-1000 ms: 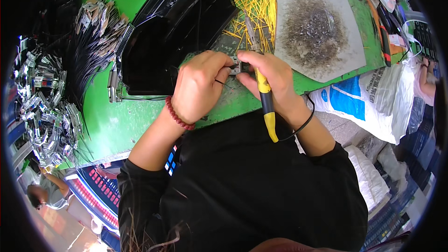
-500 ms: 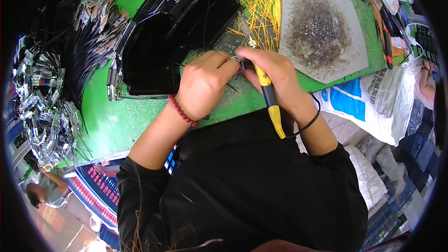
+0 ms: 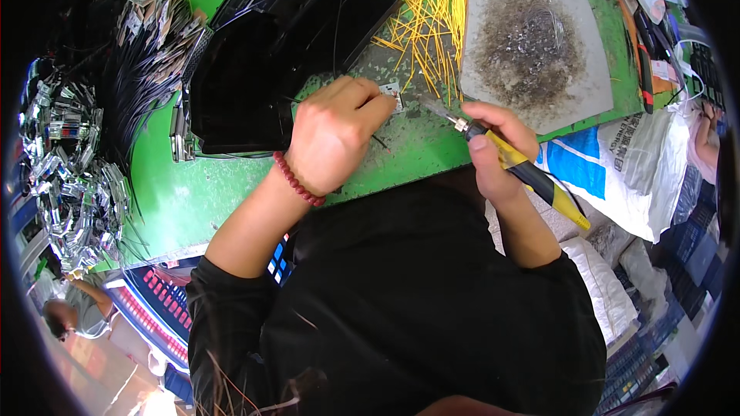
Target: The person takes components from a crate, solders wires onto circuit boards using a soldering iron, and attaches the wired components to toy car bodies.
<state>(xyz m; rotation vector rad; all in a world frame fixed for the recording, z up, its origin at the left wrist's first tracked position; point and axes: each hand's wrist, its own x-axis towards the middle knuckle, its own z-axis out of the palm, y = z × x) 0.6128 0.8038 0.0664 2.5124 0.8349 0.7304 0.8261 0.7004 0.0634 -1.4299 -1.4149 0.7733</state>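
My left hand (image 3: pixel 335 135), with a red bead bracelet at its wrist, is closed at the table's near side. Its fingertips pinch a small pale board (image 3: pixel 394 95) that shows only in part. A short dark wire end (image 3: pixel 380 141) sticks out below the fingers. To the right, my right hand (image 3: pixel 497 176) grips a yellow and black soldering iron (image 3: pixel 532 175) by its handle. The iron's metal tip points up and left toward the board, apart from it.
A large black plastic housing (image 3: pixel 231 100) lies left of my hands. Yellow wires (image 3: pixel 433 27) are strewn beyond them, beside a soiled grey sheet (image 3: pixel 590 81). Bundled black-wired parts (image 3: pixel 150 46) and a heap of shiny metal-cased parts (image 3: pixel 69 177) lie left on the green table (image 3: pixel 173 208).
My right hand has moved right and swung the soldering iron over, so its tip is away from my left hand. The small board now shows more. My left hand has barely moved.
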